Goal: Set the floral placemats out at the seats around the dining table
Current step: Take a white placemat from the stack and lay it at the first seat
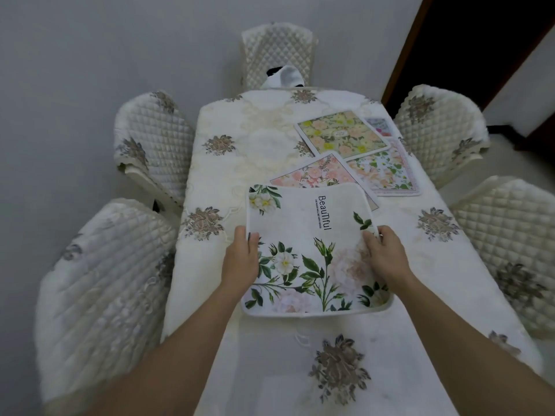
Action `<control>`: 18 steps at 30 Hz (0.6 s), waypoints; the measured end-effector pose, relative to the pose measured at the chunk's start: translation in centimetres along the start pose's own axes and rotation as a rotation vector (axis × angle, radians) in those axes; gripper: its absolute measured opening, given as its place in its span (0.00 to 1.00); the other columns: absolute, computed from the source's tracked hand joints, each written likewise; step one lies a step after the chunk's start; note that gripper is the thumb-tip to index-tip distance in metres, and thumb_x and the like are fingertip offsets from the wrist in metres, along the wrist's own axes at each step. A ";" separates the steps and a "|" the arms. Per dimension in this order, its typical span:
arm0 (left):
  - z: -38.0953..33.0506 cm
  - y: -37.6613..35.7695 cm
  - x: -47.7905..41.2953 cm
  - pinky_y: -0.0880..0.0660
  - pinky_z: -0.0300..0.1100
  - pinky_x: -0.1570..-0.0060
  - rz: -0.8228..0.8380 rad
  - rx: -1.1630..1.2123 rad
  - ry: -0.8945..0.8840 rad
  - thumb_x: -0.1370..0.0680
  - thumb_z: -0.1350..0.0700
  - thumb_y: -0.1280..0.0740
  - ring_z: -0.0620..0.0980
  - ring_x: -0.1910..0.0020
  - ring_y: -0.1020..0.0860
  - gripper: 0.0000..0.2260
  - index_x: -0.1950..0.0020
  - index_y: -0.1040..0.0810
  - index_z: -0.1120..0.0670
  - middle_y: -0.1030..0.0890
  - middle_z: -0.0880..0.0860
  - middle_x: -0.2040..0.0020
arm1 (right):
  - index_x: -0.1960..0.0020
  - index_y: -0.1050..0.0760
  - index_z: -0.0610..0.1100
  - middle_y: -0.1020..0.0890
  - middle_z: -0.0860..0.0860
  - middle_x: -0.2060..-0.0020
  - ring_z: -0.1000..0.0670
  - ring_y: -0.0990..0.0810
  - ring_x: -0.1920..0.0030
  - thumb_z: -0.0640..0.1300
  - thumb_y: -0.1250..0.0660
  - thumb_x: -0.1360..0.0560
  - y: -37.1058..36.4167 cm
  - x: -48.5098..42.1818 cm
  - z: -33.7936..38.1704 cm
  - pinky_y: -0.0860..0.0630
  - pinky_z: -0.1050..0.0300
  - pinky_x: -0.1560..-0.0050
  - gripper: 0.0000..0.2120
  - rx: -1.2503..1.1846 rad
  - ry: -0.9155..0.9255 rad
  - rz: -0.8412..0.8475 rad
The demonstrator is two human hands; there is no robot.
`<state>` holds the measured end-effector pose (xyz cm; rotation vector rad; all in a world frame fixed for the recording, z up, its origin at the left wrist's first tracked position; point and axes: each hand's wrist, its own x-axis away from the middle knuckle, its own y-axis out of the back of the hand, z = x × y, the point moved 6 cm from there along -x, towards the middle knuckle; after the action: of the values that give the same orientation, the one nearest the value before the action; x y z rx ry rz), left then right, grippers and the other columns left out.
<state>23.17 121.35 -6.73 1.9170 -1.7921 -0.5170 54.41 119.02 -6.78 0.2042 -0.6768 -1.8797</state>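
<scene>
A white placemat printed with green leaves and pale blooms is being gripped at its two side edges over the middle of the tabletop. The left hand is being closed on the 9 o'clock edge, thumb on top, and the right hand is being closed likewise on the 3 o'clock edge. Toward 1 o'clock, three more mats are being left in a loose, overlapping heap: a yellow-flowered placemat, a peach placemat partly under the held one, and a white-and-green placemat. A small pinkish item at the heap's far corner cannot be identified. No mat is being seen squared up before any of the five quilted chairs, so the task is being judged barely begun, with nearly all the seats left to serve.
</scene>
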 end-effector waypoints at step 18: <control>10.6 7.8 4.1 0.27 0.53 0.61 -0.040 -0.036 0.183 0.16 0.49 0.45 0.58 0.60 0.24 0.12 0.52 0.32 0.57 0.24 0.56 0.61 | 0.49 0.27 0.42 0.22 0.47 0.57 0.47 0.23 0.58 0.51 0.40 0.20 -11.4 5.8 -0.1 0.28 0.53 0.62 0.12 0.033 -0.075 0.146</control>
<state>11.14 116.08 -10.89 1.9126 -1.6218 -0.3708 42.96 116.74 -12.08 0.1026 -0.7548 -1.7443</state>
